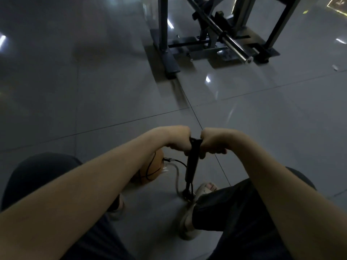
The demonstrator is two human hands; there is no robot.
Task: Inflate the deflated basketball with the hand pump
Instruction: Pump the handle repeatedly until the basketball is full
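Observation:
A black hand pump [191,166] stands upright on the tiled floor between my legs. My left hand [178,139] grips the left side of its T-handle and my right hand [212,141] grips the right side. My right foot in a light sandal [195,199] rests on the pump's base. An orange basketball [152,169] lies on the floor left of the pump, partly hidden by my left forearm. A thin hose [175,163] runs from the pump's foot up to the ball.
A dark metal gym machine frame [169,53] with a chrome bar [236,47] stands on the floor ahead. Glossy grey tiles [93,91] spread to the left and in front. My dark-trousered knees flank the pump.

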